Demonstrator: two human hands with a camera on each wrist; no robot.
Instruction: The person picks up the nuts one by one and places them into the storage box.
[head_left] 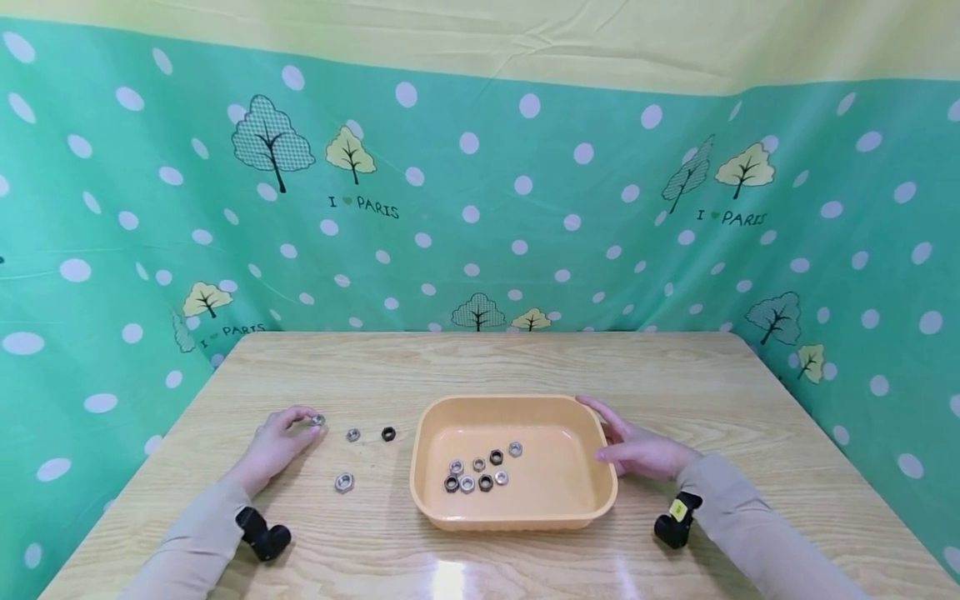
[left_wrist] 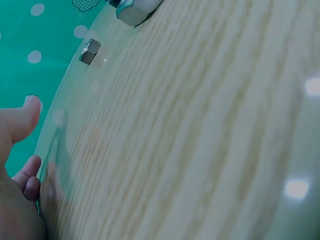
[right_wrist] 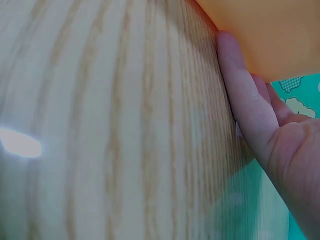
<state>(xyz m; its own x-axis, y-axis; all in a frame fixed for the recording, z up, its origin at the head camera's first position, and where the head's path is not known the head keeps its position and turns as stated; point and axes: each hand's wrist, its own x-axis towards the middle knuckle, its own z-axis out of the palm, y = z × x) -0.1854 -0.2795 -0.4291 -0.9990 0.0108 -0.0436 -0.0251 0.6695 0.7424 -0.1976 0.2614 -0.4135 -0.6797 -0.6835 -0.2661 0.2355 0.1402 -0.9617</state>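
The silver nut (head_left: 318, 421), we see, is pinched at the fingertips of the left hand (head_left: 276, 447); from there the tray (head_left: 558, 483) lies toward 3 o'clock, long axis running 9 to 3, its 3 o'clock end gripped by the right hand (head_left: 641, 451).

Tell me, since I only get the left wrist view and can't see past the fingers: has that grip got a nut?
Observer: Yes. The head view shows the left grip pinching a nut at its fingertips.
Operator: Good. What's the other side doing?
Observer: The right grip holds the right end of the tray.
Operator: Anything in there so far?
Observer: Eight nuts, three of them dark and the rest silver.
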